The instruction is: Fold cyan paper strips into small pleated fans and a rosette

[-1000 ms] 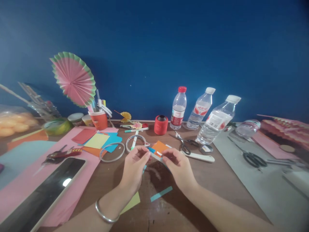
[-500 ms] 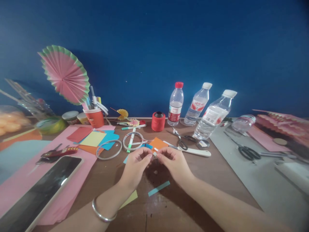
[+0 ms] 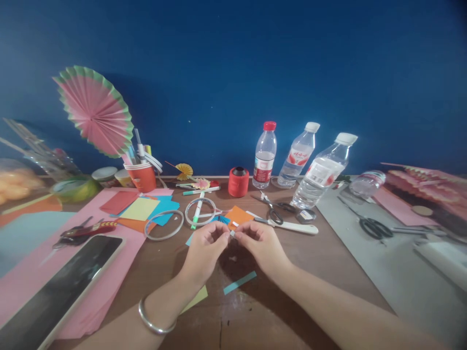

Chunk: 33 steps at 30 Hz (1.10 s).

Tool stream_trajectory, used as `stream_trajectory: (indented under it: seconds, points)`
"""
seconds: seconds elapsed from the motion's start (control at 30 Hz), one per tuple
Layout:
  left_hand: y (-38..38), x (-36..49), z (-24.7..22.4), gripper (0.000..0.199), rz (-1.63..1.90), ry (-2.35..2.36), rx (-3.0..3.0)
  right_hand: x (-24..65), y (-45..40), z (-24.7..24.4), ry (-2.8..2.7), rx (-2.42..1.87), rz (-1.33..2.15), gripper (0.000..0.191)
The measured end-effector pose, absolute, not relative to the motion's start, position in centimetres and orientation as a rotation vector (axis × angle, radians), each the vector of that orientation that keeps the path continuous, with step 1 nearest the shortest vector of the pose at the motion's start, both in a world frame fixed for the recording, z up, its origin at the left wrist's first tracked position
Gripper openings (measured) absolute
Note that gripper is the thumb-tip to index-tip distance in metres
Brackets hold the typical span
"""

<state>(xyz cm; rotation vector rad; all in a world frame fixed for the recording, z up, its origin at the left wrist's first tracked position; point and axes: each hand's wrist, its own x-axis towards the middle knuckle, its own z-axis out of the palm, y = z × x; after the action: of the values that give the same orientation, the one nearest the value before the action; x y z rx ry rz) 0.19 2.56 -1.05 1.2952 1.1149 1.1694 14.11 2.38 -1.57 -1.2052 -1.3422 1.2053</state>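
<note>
A tiny pale piece (image 3: pixel 232 234), perhaps paper, is pinched between the fingertips of both hands. My left hand (image 3: pixel 206 250) holds its left side between thumb and forefinger, and my right hand (image 3: pixel 262 243) holds the right side the same way. Below them a light blue paper strip (image 3: pixel 240 283) lies on the brown table. Part of a yellow paper (image 3: pixel 195 299) shows beside my left wrist. Just beyond the fingers are an orange paper (image 3: pixel 239 216) and a folded blue paper (image 3: pixel 221 219).
Scissors (image 3: pixel 273 213) and a white-handled knife (image 3: pixel 299 228) lie beyond my right hand. Behind stand a red spool (image 3: pixel 238 182) and several bottles (image 3: pixel 263 167). A phone (image 3: pixel 65 287) rests on pink paper (image 3: pixel 124 253) at left, near a red cup (image 3: pixel 142 177).
The fingertips of both hands have come slightly closer together around the small pale piece. The whole view has shifted a little.
</note>
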Motion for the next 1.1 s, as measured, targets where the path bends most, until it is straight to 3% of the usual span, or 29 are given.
stream_trajectory:
  seconds: [0.1,0.27,0.4,0.83,1.1]
  points:
    - [2.6,0.2,-1.1,0.007,1.152,1.137,1.295,14.2,2.2,-1.4,-1.434,-1.224,1.057,0.011]
    - [2.4,0.3,-0.8,0.012,1.169,1.178,1.311,14.8,1.4,-0.4,-1.796,-1.124,0.349,0.013]
    - [2.3,0.3,-0.7,0.012,1.153,1.222,1.398,14.8,1.2,-0.4,-1.922,-1.096,0.203,0.013]
    - [1.7,0.6,-0.3,0.010,1.061,1.310,1.670,14.5,1.1,-0.2,-1.814,-1.215,0.390,0.009]
    - [1.8,0.5,-0.3,0.007,1.078,1.167,1.493,14.2,1.4,0.0,-1.595,-1.311,0.861,0.010]
